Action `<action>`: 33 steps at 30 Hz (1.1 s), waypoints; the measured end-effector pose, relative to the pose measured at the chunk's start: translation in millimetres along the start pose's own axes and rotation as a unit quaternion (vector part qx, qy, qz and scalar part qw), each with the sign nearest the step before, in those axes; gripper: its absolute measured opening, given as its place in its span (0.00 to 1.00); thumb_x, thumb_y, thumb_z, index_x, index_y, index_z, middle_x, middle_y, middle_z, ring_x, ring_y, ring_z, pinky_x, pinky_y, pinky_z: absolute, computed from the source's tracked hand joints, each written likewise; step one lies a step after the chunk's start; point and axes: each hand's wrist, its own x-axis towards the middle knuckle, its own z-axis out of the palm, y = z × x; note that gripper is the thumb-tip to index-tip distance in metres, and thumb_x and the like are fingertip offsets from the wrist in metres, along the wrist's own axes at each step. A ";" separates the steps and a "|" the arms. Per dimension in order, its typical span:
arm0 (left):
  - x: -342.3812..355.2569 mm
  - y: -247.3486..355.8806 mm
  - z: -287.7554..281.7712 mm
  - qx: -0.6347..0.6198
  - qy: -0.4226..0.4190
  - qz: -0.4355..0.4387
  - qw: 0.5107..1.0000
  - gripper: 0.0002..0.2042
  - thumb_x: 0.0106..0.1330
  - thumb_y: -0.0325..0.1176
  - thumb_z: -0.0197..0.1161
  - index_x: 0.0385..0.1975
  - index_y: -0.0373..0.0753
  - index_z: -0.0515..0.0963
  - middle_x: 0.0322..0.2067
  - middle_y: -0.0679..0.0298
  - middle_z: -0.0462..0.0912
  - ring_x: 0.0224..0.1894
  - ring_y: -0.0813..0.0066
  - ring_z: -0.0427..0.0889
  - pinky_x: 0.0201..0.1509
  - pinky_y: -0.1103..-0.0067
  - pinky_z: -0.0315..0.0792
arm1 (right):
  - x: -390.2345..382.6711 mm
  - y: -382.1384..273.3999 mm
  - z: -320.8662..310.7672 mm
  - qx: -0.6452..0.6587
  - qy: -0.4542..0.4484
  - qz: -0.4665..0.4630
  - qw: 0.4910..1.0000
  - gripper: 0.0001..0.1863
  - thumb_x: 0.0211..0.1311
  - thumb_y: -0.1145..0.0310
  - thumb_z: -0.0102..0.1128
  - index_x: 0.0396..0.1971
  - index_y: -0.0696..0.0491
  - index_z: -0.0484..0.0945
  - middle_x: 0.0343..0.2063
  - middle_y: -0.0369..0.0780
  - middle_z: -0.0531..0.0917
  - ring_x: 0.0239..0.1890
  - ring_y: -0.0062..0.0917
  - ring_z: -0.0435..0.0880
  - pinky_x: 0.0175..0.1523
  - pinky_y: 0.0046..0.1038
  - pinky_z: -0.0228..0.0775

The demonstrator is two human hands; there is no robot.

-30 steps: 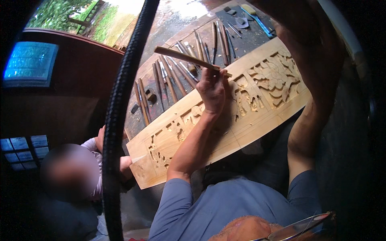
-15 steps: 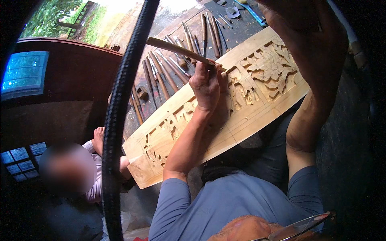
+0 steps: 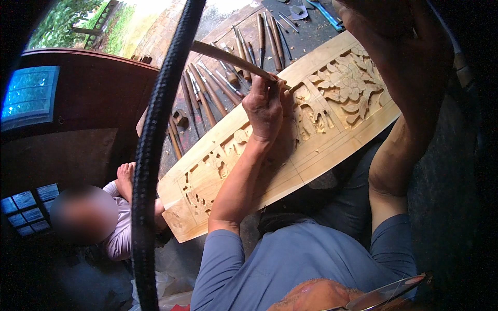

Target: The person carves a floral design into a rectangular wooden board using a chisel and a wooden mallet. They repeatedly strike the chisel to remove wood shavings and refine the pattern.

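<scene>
A long, pale wooden board (image 3: 321, 158) lies slantwise before me, with flowers and leaves carved in relief into its panels. My left hand (image 3: 263, 111) is closed around the lower part of a wood-carving chisel (image 3: 232, 59). The chisel leans over to the left, and its lower end meets the board beside a recessed panel. My right hand (image 3: 397, 67) is raised close to the camera at the upper right, dark and large in the picture. Its fingers look curled, but what they hold is cut off by the upper edge.
Several wooden-handled chisels (image 3: 210, 96) lie in a row along the board's far side. Beyond the board are a blue-handled brush (image 3: 326, 14) and a small wooden block (image 3: 180, 119). Another person in a pale shirt (image 3: 119, 230) sits at the left end. A black braided cable (image 3: 155, 129) crosses the view.
The view has shifted slightly, so the board and tools sit a little differently. My left hand keeps its grip on the chisel at nearly the same spot. The right hand stays raised.
</scene>
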 end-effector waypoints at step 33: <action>17.4 7.5 6.9 0.149 -0.084 0.101 0.980 0.07 0.64 0.25 0.71 0.36 0.39 0.77 0.23 0.52 0.81 0.24 0.54 0.84 0.27 0.68 0.75 | 24.1 -5.2 19.3 -0.145 -0.084 0.049 0.985 0.27 0.50 0.80 0.73 0.54 0.54 0.84 0.41 0.46 0.90 0.40 0.35 0.92 0.48 0.33 0.86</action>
